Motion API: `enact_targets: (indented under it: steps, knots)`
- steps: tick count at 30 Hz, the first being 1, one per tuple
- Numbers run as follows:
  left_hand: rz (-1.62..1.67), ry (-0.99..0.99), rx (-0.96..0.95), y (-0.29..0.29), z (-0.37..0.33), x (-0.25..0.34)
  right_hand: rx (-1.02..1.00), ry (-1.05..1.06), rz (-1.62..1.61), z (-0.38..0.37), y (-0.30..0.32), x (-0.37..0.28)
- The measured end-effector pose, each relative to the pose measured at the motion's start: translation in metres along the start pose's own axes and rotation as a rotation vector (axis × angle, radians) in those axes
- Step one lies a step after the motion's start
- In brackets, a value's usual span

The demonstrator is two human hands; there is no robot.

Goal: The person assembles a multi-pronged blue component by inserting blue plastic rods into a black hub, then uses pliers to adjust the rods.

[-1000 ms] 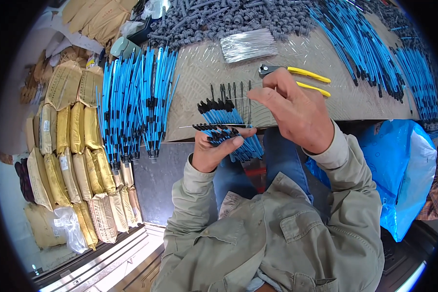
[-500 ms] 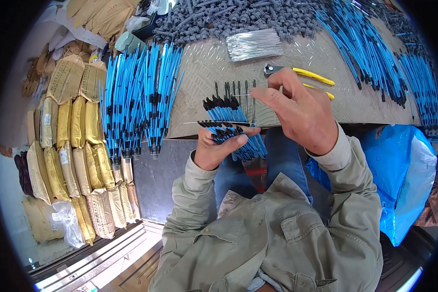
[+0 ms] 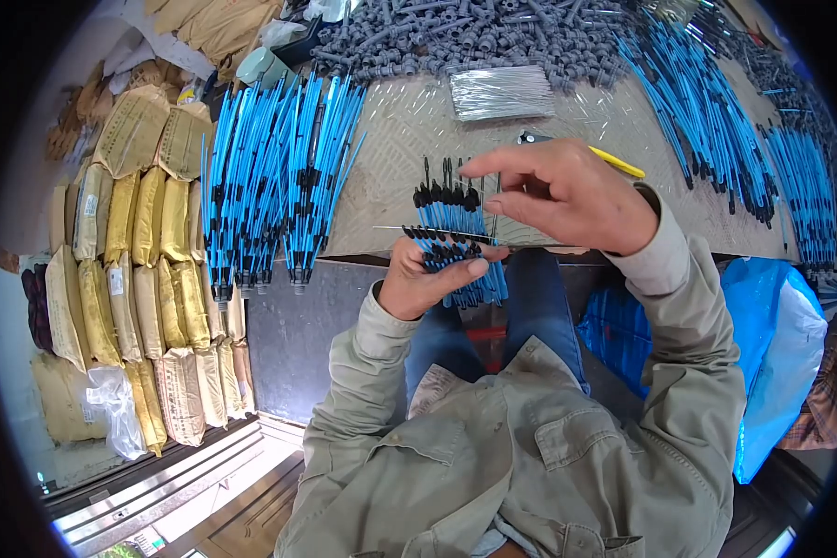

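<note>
My left hand (image 3: 417,290) is closed around a bundle of thin blue tubes (image 3: 454,218) with black fittings, held at the table's near edge. Black tips rise from the bundle's far end. A thin silvery wire (image 3: 391,227) crosses the bundle just beyond my left thumb and sticks out on the left. My right hand (image 3: 581,200) hovers over the bundle's right side. Its index finger reaches to the black tips, with the thumb apart below it and nothing visible between them. Pliers with yellow handles (image 3: 617,162) lie partly hidden behind my right hand.
A stack of silvery wires (image 3: 502,93) lies farther back, before a heap of grey plastic fittings (image 3: 474,37). Blue tube bundles lie at left (image 3: 284,177) and right (image 3: 707,112). Wrapped packages (image 3: 139,232) are stacked at far left. A blue bag (image 3: 763,316) hangs at right.
My right hand has opened from a pinch on a thin wire, and its index finger now extends to the black tips. The left hand keeps its hold; the view has shifted slightly.
</note>
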State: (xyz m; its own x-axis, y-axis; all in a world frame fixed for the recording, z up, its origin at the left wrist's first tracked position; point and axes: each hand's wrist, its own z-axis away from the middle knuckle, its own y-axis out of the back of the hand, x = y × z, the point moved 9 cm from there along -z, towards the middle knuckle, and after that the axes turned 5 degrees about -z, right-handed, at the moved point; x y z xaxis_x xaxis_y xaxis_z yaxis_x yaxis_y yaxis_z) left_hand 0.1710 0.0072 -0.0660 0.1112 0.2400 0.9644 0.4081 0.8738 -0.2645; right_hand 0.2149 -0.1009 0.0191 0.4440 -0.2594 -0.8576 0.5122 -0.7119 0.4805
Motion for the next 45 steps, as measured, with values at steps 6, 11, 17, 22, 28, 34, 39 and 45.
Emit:
enact_targets:
  steps: [6,11,17,22,28,34,39,45]
  knots:
    - [-0.064,-0.015,-0.035,0.004,-0.001,-0.006,-0.082,-0.015,-0.230,0.001,-0.002,0.014]
    - [-0.087,-0.026,-0.033,0.003,-0.002,-0.003,-0.240,0.014,-0.228,-0.004,0.001,0.004]
    - [-0.093,-0.033,-0.055,0.001,-0.003,-0.003,-0.308,-0.037,-0.098,-0.007,-0.002,-0.004]
    - [-0.061,-0.036,-0.045,0.003,-0.002,-0.003,-0.056,0.093,-0.259,0.002,-0.009,0.005]
    - [-0.072,-0.035,-0.043,0.004,-0.001,-0.005,0.006,0.162,-0.057,0.006,-0.001,-0.009]
    - [-0.156,-0.099,-0.068,0.001,-0.004,0.001,0.093,0.195,-0.028,0.007,0.000,-0.010]
    - [-0.190,-0.125,-0.065,0.002,-0.004,0.003,0.163,0.145,-0.142,0.011,-0.003,-0.003]
    - [-0.171,-0.105,-0.047,0.002,-0.003,0.003,0.095,0.178,0.059,0.006,-0.002,-0.012]
